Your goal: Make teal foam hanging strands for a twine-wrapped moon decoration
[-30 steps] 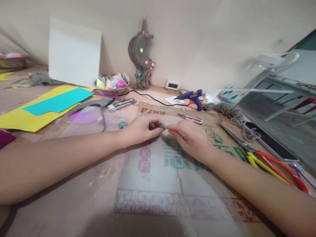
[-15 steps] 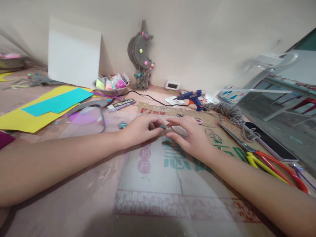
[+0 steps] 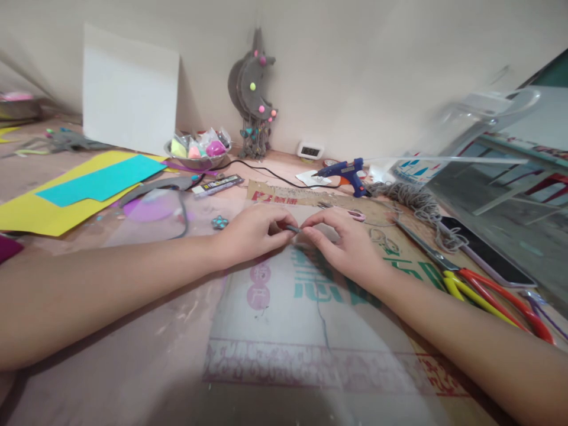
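- Pinching a grey piece [image 3: 293, 229] in the left hand [image 3: 257, 234], at its three o'clock.
- Holding the right hand [image 3: 344, 244] curled at the piece's three o'clock end, impossible to tell whether gripping.

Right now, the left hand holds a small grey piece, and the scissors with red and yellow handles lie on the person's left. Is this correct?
No: the scissors lie on the person's right, beside the phone, as the head view shows. The left hand does hold a small grey piece.
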`<action>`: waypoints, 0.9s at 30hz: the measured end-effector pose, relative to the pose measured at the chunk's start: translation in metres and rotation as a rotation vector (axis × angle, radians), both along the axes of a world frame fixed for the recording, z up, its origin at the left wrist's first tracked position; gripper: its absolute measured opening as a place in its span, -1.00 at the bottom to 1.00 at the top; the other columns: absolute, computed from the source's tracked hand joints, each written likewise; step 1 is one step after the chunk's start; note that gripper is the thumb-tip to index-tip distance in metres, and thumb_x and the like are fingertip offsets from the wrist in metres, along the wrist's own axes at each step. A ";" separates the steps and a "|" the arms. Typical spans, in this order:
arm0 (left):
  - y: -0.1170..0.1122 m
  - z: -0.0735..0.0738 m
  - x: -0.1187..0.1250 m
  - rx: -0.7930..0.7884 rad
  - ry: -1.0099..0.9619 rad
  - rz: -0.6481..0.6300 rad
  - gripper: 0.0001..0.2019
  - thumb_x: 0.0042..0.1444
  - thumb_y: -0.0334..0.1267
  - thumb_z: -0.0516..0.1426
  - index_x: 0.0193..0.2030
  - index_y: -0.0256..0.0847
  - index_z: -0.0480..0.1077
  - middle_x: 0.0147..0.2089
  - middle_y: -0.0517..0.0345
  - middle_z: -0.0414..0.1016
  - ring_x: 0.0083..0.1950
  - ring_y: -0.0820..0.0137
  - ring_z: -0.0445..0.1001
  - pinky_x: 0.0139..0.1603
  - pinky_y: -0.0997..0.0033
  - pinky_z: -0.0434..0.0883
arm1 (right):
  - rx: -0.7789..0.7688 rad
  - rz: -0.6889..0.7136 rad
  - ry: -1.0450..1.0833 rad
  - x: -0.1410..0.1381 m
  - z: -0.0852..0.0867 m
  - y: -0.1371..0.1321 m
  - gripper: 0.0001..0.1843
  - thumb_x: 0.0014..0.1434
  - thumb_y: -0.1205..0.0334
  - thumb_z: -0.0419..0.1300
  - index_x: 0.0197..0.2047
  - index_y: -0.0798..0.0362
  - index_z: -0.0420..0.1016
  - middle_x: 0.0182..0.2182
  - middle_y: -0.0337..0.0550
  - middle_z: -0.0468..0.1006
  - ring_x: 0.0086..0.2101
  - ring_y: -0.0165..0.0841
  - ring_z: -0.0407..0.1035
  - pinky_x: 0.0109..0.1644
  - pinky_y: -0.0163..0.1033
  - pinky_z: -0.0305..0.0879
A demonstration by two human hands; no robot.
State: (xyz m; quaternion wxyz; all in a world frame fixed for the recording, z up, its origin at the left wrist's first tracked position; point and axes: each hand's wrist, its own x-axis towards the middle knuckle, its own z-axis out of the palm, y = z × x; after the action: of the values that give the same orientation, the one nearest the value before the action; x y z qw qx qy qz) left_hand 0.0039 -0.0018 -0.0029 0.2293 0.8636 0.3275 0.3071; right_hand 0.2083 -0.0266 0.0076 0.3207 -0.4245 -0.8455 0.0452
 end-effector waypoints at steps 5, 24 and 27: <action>0.001 -0.001 0.000 0.008 0.000 -0.003 -0.87 0.08 -0.34 0.11 -0.25 -0.20 0.47 -0.32 0.19 0.54 -0.30 0.44 0.45 -0.26 0.47 0.34 | 0.010 0.010 -0.028 0.001 -0.002 0.001 -0.87 0.22 0.19 0.13 -0.32 0.02 0.45 -0.35 -0.18 0.56 -0.26 -0.29 0.40 -0.11 -0.14 0.21; 0.000 0.000 0.001 -0.007 -0.009 -0.012 -0.86 0.06 -0.38 0.11 -0.26 -0.19 0.47 -0.35 0.22 0.53 -0.36 0.47 0.42 -0.30 0.49 0.32 | 0.000 0.033 -0.035 0.001 -0.001 0.003 -0.79 0.25 0.14 0.09 -0.36 0.00 0.46 -0.38 -0.19 0.56 -0.28 -0.29 0.39 -0.09 -0.11 0.21; -0.001 0.000 0.001 -0.008 0.003 0.006 -0.86 0.06 -0.35 0.11 -0.25 -0.19 0.47 -0.35 0.21 0.53 -0.35 0.45 0.42 -0.29 0.47 0.32 | 0.000 0.011 -0.006 0.002 0.000 0.001 -0.76 0.30 0.14 0.01 -0.27 0.00 0.46 -0.32 -0.16 0.56 -0.25 -0.28 0.40 -0.09 -0.10 0.21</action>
State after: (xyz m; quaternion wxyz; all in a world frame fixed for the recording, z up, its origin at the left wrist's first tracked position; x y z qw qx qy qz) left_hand 0.0050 -0.0027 -0.0024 0.2312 0.8622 0.3316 0.3053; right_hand 0.2102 -0.0253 0.0077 0.3178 -0.4202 -0.8487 0.0458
